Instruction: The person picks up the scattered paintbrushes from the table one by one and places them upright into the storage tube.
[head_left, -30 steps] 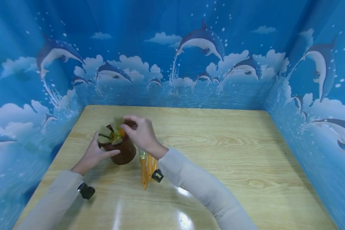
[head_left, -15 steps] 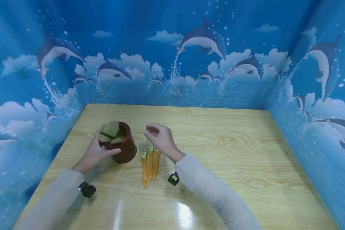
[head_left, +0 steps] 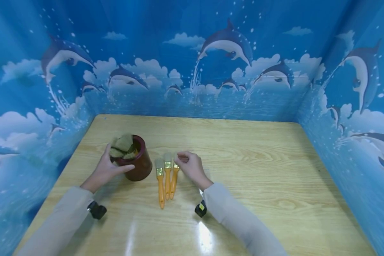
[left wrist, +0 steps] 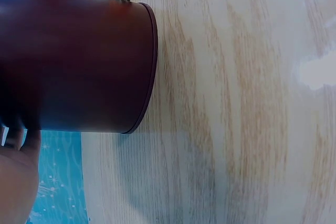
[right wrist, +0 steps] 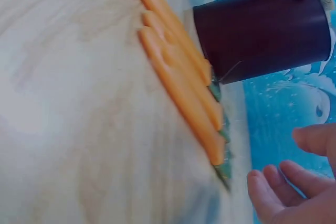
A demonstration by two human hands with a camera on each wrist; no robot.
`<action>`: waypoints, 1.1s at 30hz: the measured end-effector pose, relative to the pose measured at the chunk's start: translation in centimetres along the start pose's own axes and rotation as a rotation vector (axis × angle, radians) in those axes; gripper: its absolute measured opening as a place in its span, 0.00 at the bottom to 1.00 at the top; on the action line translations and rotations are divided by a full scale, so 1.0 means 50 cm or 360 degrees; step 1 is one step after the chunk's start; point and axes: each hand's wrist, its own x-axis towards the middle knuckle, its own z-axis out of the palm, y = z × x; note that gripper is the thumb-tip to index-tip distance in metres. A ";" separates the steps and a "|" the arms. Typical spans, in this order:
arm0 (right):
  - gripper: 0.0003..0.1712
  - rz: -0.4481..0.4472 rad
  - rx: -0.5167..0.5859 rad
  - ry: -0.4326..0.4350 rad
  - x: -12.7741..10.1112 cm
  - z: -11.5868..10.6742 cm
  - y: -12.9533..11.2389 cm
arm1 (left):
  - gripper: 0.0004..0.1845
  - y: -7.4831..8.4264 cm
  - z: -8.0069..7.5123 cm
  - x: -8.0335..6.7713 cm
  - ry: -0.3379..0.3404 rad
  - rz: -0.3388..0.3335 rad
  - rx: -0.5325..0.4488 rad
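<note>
My left hand (head_left: 106, 170) grips a dark red cup (head_left: 141, 167) that stands on the wooden table (head_left: 249, 160); its thumb lies on the cup's near side. Several brushes (head_left: 123, 146) stand in the cup with their bristles up. Three orange-handled brushes (head_left: 166, 179) lie side by side just right of the cup, bristles pointing away from me. My right hand (head_left: 183, 159) hovers low beside the rightmost brush's head, fingers loosely curled and holding nothing. The right wrist view shows the cup (right wrist: 262, 32), the three brushes (right wrist: 181, 82) and my empty fingers (right wrist: 278, 192). The cup's wall (left wrist: 79, 61) fills the left wrist view.
Blue walls printed with dolphins (head_left: 224, 46) enclose the table on the left, back and right. Bare wood stretches across the right half and along the front edge, where lamp glare (head_left: 206, 241) shows.
My right hand left the cup's mouth and moved right and down to the table beside the three lying brushes. My left hand stayed on the cup.
</note>
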 end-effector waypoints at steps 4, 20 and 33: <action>0.25 0.0093 -0.0049 0.0057 -0.001 0.009 0.019 | 0.64 0.000 0.000 0.000 0.0006 -0.0007 0.0003; 0.32 0.0015 -0.0498 0.0232 0.004 0.060 0.036 | 0.64 0.000 0.002 0.000 0.0013 -0.0036 0.0017; 0.29 -0.0015 -0.0597 0.0182 0.004 0.056 0.035 | 0.65 0.005 0.002 -0.002 -0.0007 -0.0075 0.0024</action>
